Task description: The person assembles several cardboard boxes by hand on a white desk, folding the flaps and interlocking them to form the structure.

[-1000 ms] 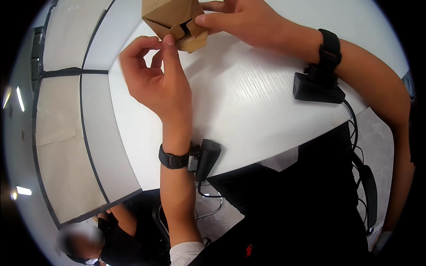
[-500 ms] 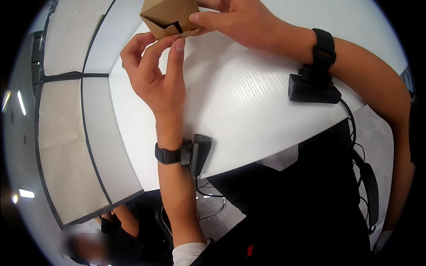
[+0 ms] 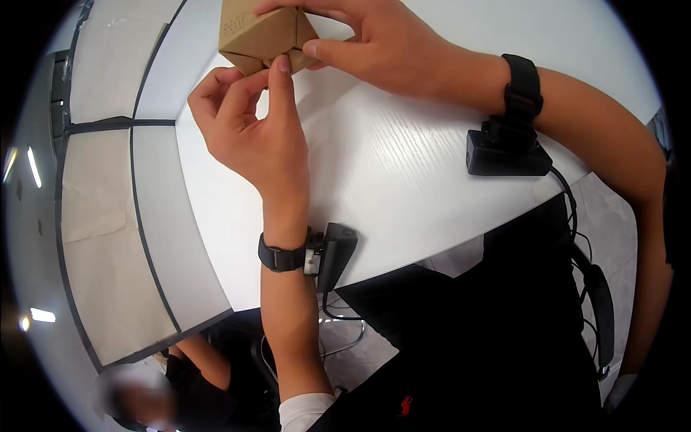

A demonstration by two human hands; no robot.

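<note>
Resting between both hands' grip: cardboard box (image 3: 265, 34)

This looks like an office or a plain work room set up for recording. The counter (image 3: 403, 165) is a smooth white board with a rounded edge, bare apart from a small brown cardboard box (image 3: 263, 36). Beside it stand pale partition panels (image 3: 101, 237) in dark frames, of the kind that divide desks. The floor (image 3: 612, 216) is pale tile. Another person (image 3: 180, 374) sits below the panels, at the lower left.
</note>
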